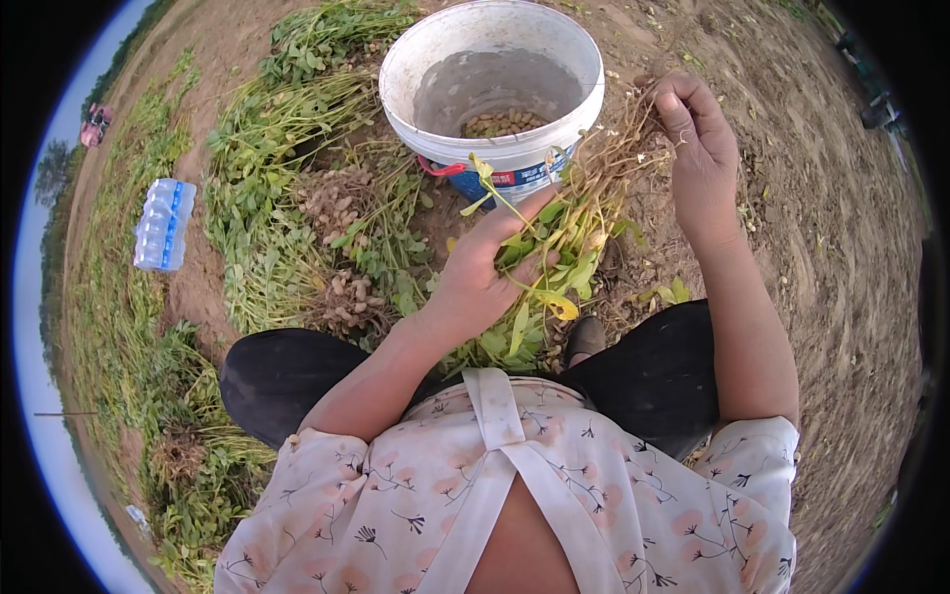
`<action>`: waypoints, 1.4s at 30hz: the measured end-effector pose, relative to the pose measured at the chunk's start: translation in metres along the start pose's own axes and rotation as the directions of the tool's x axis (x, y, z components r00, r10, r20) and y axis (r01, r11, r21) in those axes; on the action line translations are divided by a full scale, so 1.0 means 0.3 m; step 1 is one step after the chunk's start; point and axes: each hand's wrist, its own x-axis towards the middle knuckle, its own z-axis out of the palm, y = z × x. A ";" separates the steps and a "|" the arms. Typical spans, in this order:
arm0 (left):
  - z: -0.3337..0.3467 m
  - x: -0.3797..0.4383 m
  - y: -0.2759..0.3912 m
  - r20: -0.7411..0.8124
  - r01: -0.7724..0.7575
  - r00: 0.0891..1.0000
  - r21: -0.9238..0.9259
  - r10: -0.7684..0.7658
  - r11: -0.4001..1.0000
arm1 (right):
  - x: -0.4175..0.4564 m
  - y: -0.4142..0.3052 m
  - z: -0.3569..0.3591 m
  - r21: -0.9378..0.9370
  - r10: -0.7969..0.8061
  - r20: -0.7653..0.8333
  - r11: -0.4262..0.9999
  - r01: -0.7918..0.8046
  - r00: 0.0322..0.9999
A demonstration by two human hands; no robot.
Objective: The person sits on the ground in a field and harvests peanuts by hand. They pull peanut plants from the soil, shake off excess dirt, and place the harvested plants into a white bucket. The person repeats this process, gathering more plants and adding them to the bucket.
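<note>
A pulled peanut plant (586, 230) lies across in front of me, its leaves low and its thin roots up to the right. My left hand (493, 256) is closed around its leafy stems. At the root end, the thumb and fingers of my right hand (694, 126) pinch together by the root strands; whether a pod is between them is hidden. Just beyond the plant stands a white plastic bucket (401, 111) with a blue printed label and a red handle grip. Picked peanuts (505, 122) cover part of its bottom.
Uprooted peanut plants (252, 193) lie in a heap on the left, with pod clusters (345, 297) showing. Farther left sits a shrink-wrapped pack of bottles (163, 223). Bare soil (824, 297) with scattered leaves stretches to the right. My shoe (586, 338) is below the plant.
</note>
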 end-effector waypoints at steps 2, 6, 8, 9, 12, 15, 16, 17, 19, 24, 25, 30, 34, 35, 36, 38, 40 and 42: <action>-0.008 0.002 0.009 0.005 -0.013 1.000 0.043 0.013 0.999 | -0.003 -0.005 0.004 0.084 0.060 -0.017 0.995 -0.058 0.998; -0.010 -0.008 0.023 0.023 -0.013 1.000 0.066 0.012 0.998 | -0.016 -0.018 -0.024 0.068 0.109 -0.014 0.992 -0.108 0.994; -0.005 -0.013 0.029 0.022 -0.016 1.000 0.047 0.015 0.999 | -0.022 -0.024 -0.037 0.036 0.104 -0.014 0.994 -0.103 0.995; 0.000 -0.015 0.031 0.018 -0.022 1.000 0.039 0.022 0.999 | -0.024 -0.030 -0.042 0.027 0.108 -0.021 0.994 -0.107 0.994; 0.007 -0.019 0.035 0.019 -0.045 0.999 0.059 0.044 0.997 | -0.027 -0.049 -0.053 0.039 0.121 -0.070 0.992 -0.119 0.990; 0.013 -0.024 0.045 0.018 -0.063 0.998 0.082 0.061 0.995 | -0.031 -0.051 -0.071 0.059 0.163 -0.111 0.986 -0.157 0.980; 0.015 -0.025 0.050 0.018 -0.068 0.998 0.085 0.067 0.994 | -0.032 -0.051 -0.078 0.063 0.181 -0.124 0.983 -0.174 0.976; 0.016 -0.029 0.053 0.021 -0.072 0.997 0.086 0.070 0.994 | -0.033 -0.055 -0.078 0.085 0.204 -0.141 0.977 -0.193 0.969; 0.018 -0.036 0.060 0.028 -0.079 0.997 0.090 0.076 0.993 | -0.037 -0.064 -0.076 0.129 0.251 -0.173 0.964 -0.231 0.952; 0.018 -0.039 0.091 -0.008 -0.071 0.997 0.181 0.073 0.981 | -0.050 -0.086 -0.088 0.147 0.312 -0.196 0.947 -0.287 0.930; 0.015 -0.042 0.097 -0.012 -0.051 0.998 0.197 0.054 0.979 | -0.048 -0.078 -0.092 0.134 0.317 -0.202 0.946 -0.295 0.927; 0.001 -0.075 0.095 -0.021 -0.018 0.999 0.345 0.027 0.938 | 0.037 -0.027 -0.283 0.292 0.243 -0.413 0.948 -0.126 0.878; 0.004 -0.106 0.055 -0.035 -0.088 0.993 0.448 0.115 0.890 | 0.080 -0.008 -0.530 0.211 0.120 -0.694 0.977 0.041 0.710; 0.005 -0.113 0.055 -0.029 -0.095 0.992 0.476 0.123 0.875 | 0.081 -0.021 -0.554 0.186 0.084 -0.731 0.979 0.079 0.677; 0.006 -0.117 0.057 -0.022 -0.103 0.991 0.502 0.131 0.859 | 0.086 -0.026 -0.567 0.158 0.044 -0.754 0.980 0.117 0.656; 0.025 -0.100 0.076 0.023 -0.138 0.989 0.498 0.146 0.856 | 0.091 -0.106 -0.531 0.070 -0.062 -0.788 0.979 0.190 0.612; 0.043 -0.107 0.077 0.051 -0.125 0.992 0.522 0.116 0.844 | 0.098 -0.118 -0.385 -0.018 -0.182 -0.639 0.975 0.222 0.747; 0.052 -0.115 0.073 0.085 -0.105 0.994 0.547 0.070 0.830 | 0.106 -0.112 -0.291 -0.122 -0.241 -0.382 0.970 0.210 0.892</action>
